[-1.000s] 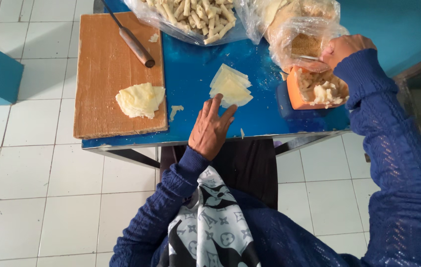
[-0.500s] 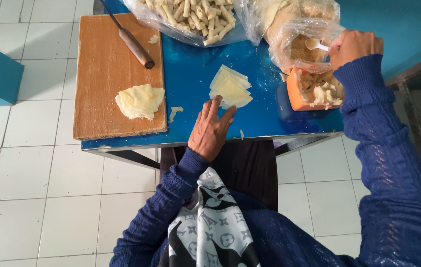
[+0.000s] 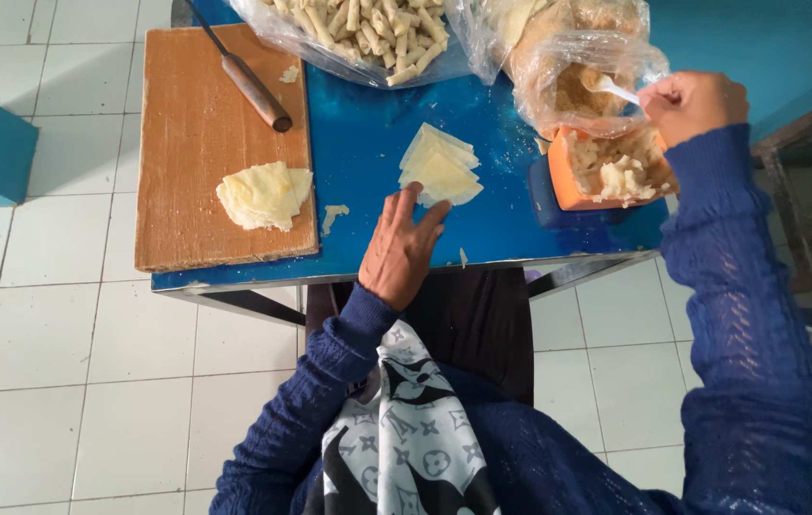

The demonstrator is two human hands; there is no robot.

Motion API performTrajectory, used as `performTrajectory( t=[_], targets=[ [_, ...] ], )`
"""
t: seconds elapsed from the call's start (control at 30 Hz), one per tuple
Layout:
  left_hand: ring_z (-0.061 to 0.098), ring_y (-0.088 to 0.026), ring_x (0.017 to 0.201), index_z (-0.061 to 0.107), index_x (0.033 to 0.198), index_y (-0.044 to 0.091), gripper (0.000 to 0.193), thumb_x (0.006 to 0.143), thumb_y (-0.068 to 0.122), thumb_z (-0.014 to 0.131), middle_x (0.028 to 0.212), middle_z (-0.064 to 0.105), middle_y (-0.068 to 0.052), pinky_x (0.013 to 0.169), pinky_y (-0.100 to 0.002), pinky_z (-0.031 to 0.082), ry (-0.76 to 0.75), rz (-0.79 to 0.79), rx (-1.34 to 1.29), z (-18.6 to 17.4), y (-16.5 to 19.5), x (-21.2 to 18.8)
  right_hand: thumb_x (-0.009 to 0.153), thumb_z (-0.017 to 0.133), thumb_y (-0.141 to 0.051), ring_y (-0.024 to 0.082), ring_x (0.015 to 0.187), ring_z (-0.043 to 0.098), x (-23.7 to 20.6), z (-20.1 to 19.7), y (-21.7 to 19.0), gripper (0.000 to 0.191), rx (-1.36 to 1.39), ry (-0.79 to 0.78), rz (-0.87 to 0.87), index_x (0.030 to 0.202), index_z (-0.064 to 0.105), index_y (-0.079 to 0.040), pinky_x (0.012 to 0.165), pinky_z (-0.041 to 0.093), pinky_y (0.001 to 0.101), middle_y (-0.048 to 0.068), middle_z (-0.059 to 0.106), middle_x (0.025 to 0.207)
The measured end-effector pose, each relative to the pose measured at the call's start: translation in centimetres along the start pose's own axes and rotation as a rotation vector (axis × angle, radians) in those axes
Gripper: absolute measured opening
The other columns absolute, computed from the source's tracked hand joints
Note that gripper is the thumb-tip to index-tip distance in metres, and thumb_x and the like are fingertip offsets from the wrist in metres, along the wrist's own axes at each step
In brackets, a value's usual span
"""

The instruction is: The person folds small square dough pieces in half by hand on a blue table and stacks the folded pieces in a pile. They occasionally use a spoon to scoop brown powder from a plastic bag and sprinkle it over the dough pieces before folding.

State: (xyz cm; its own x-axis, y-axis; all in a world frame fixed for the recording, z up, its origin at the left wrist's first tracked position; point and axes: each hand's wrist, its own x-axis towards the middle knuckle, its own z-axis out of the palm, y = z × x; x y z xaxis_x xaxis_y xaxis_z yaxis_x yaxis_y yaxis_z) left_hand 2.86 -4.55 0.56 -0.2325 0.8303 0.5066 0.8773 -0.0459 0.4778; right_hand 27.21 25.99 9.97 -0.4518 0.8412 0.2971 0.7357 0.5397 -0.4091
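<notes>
The right hand (image 3: 694, 103) is curled shut around the handle of a white spoon (image 3: 613, 89), whose bowl dips into a clear plastic bag (image 3: 582, 76) of crumbly filling at the far right of the tabletop (image 3: 358, 153). Just near of that bag, touching it, stands an orange container (image 3: 578, 181) lined with plastic and heaped with pale chunks.

The left hand (image 3: 404, 250) lies flat near the front edge of the tabletop, fingers spread and holding nothing; its fingertips touch the near edge of a small stack of pale triangular wrappers (image 3: 439, 167) lying on the blue surface. A few scraps of dough (image 3: 333, 216) sit just left of the hand.

Further left, a wooden board (image 3: 206, 114) covers the left part of the tabletop. A crumpled pale sheet of dough (image 3: 265, 194) rests on its near right corner, and a knife with a wooden handle (image 3: 251, 88) lies slanted at its far right edge. At the far edge, a large clear bag of rolled pastry sticks (image 3: 368, 33) sits between board and filling bag. White floor tiles (image 3: 53, 381) surround the table.
</notes>
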Motion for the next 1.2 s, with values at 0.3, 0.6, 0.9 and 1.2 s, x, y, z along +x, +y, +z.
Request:
performTrajectory(
  t=[0.3, 0.6, 0.9, 1.2],
  targets=[
    [0.053, -0.034, 0.103, 0.061, 0.114, -0.003, 0.030, 0.088, 0.007, 0.073, 0.113, 0.052, -0.016, 0.086, -0.043, 0.050, 0.151, -0.150, -0.078, -1.0, 0.0, 1.6, 0.102, 0.075, -0.011, 0.014, 0.080, 0.072, -2.0, -0.4, 1.8, 0.012, 0.115, 0.007, -0.093, 0.111, 0.078, -0.002, 0.073, 0.056, 0.0290, 0.011, 0.077, 0.097],
    [0.052, -0.033, 0.101, 0.061, 0.108, -0.002, 0.032, 0.085, 0.013, 0.077, 0.109, 0.052, -0.016, 0.084, -0.043, 0.048, 0.154, -0.185, -0.001, -0.7, -0.7, 1.9, 0.103, 0.073, -0.009, 0.014, 0.079, 0.071, -4.0, -1.1, 2.9, 0.010, 0.081, 0.035, -0.078, 0.107, 0.079, -0.001, 0.072, 0.054, 0.0286, 0.012, 0.077, 0.097],
    [0.052, -0.032, 0.097, 0.059, 0.100, 0.000, 0.034, 0.081, 0.016, 0.082, 0.106, 0.049, -0.015, 0.080, -0.043, 0.049, 0.130, -0.224, 0.056, 0.1, -1.0, 2.7, 0.106, 0.072, -0.007, 0.009, 0.079, 0.066, -5.5, -2.8, 0.5, 0.009, 0.228, 0.033, -0.075, 0.111, 0.077, -0.002, 0.071, 0.052, 0.0258, 0.007, 0.075, 0.094],
    [0.053, -0.031, 0.096, 0.057, 0.094, 0.004, 0.025, 0.081, 0.009, 0.078, 0.102, 0.050, -0.012, 0.077, -0.044, 0.047, 0.163, -0.201, 0.015, -0.3, -0.5, 2.7, 0.099, 0.073, -0.013, 0.011, 0.071, 0.064, -8.3, 1.9, -8.1, 0.012, 0.376, -0.193, -0.209, 0.110, 0.076, -0.008, 0.064, 0.049, 0.0288, 0.004, 0.073, 0.084]
  ],
)
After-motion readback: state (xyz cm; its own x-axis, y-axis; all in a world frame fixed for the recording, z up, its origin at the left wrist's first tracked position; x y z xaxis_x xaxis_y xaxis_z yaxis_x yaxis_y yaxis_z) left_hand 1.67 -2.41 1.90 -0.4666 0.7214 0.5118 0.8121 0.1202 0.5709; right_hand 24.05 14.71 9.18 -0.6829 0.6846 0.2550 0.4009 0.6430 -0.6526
